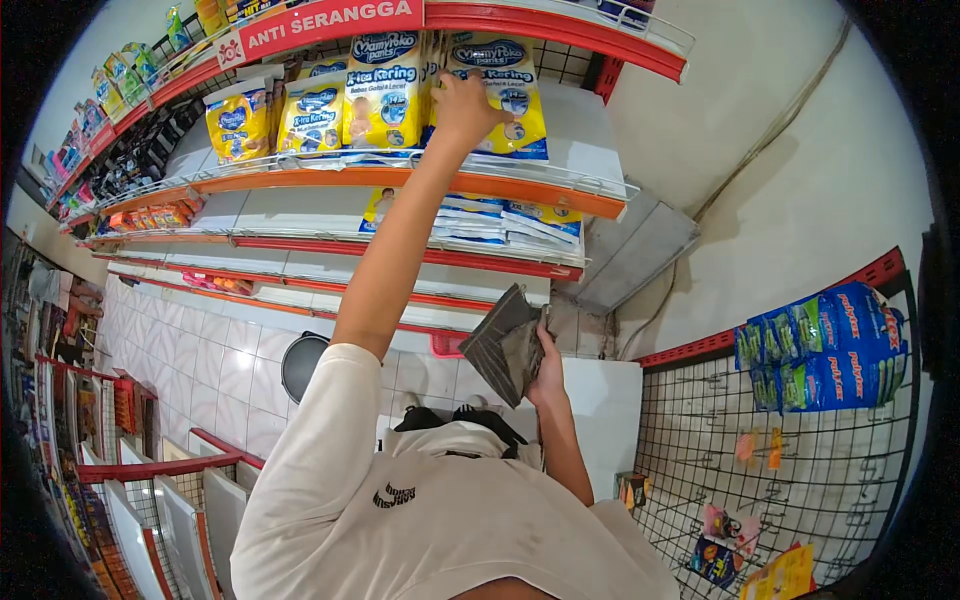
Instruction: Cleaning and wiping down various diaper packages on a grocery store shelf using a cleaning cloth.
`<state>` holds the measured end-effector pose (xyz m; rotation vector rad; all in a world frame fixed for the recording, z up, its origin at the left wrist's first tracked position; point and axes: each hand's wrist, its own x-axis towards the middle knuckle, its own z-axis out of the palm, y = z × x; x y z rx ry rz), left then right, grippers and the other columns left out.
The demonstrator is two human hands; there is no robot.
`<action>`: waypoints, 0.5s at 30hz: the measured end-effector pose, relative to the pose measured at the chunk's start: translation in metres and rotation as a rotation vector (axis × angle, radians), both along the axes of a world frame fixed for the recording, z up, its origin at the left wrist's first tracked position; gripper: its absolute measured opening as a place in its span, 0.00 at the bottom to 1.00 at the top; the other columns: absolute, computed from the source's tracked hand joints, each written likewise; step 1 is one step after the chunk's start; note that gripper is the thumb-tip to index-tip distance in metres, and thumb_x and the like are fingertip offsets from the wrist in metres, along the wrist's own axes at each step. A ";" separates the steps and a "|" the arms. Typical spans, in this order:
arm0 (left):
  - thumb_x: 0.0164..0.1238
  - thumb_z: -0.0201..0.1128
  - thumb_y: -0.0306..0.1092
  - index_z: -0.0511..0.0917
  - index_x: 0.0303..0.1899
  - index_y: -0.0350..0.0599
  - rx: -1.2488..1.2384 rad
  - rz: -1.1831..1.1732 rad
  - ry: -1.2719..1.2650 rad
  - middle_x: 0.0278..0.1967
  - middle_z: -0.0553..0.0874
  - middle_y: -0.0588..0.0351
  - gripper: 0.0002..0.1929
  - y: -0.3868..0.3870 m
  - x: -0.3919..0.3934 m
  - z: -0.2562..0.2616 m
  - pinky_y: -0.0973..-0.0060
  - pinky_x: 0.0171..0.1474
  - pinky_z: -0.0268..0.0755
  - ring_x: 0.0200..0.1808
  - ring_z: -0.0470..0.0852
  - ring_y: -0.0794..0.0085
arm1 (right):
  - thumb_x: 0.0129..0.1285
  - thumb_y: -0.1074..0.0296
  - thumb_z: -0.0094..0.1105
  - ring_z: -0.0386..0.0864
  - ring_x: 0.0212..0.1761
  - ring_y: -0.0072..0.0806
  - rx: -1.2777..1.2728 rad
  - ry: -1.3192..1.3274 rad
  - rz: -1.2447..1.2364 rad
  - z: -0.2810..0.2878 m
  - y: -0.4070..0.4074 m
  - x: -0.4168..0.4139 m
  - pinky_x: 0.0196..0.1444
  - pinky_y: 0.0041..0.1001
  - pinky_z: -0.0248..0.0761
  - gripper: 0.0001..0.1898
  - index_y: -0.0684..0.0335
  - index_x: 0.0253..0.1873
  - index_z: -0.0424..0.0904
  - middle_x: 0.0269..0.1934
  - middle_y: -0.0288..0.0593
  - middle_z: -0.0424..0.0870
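My left hand (466, 111) reaches up to the upper shelf, its fingers and thumb spread against a yellow, white and blue MamyPoko diaper pack (525, 131). Whether the fingers grip the pack's edge or only rest on it is unclear. Just left of the hand stands another tall MamyPoko pack (382, 97), with a smaller diaper pack (311, 116) beside it and one more small pack (238, 124) farther left. Low in front of my body, my right hand (546, 371) holds a folded dark grey striped cloth (504, 341) by its right side.
A wire guard rail (517, 166) runs along the shelf's front. Flat diaper packs (469, 217) lie one shelf below. A round dark container (302, 367) stands on the tiled floor (225, 360). At right, blue sachet strips (832, 352) hang on a wire rack (690, 450).
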<state>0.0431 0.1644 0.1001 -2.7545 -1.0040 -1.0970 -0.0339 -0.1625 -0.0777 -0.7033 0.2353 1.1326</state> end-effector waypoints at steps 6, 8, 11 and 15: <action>0.31 0.73 0.58 0.74 0.48 0.38 -0.243 -0.083 0.034 0.42 0.81 0.43 0.40 -0.001 -0.006 0.005 0.61 0.52 0.68 0.51 0.72 0.46 | 0.64 0.54 0.48 0.76 0.48 0.35 -0.007 0.003 0.004 -0.012 -0.007 0.000 0.54 0.35 0.67 0.19 0.62 0.52 0.73 0.46 0.42 0.80; 0.32 0.73 0.57 0.74 0.48 0.38 -0.236 -0.095 0.003 0.43 0.81 0.44 0.40 0.000 -0.008 0.007 0.63 0.52 0.68 0.51 0.72 0.46 | 0.64 0.54 0.48 0.76 0.48 0.35 0.002 0.004 0.003 -0.014 -0.007 -0.001 0.54 0.35 0.67 0.19 0.62 0.52 0.73 0.46 0.42 0.79; 0.35 0.73 0.53 0.73 0.50 0.38 -0.232 -0.195 -0.082 0.42 0.81 0.44 0.39 0.005 -0.007 0.012 0.65 0.51 0.69 0.49 0.75 0.48 | 0.65 0.54 0.47 0.76 0.48 0.35 0.014 0.001 -0.010 -0.015 -0.006 -0.004 0.54 0.35 0.67 0.19 0.62 0.52 0.73 0.46 0.42 0.79; 0.47 0.67 0.33 0.71 0.52 0.37 -0.744 -0.552 -0.479 0.39 0.81 0.45 0.27 0.013 -0.001 0.009 0.76 0.43 0.73 0.38 0.80 0.64 | 0.65 0.55 0.47 0.77 0.46 0.35 0.014 0.005 -0.006 -0.003 0.003 -0.011 0.53 0.34 0.68 0.17 0.61 0.50 0.74 0.44 0.42 0.80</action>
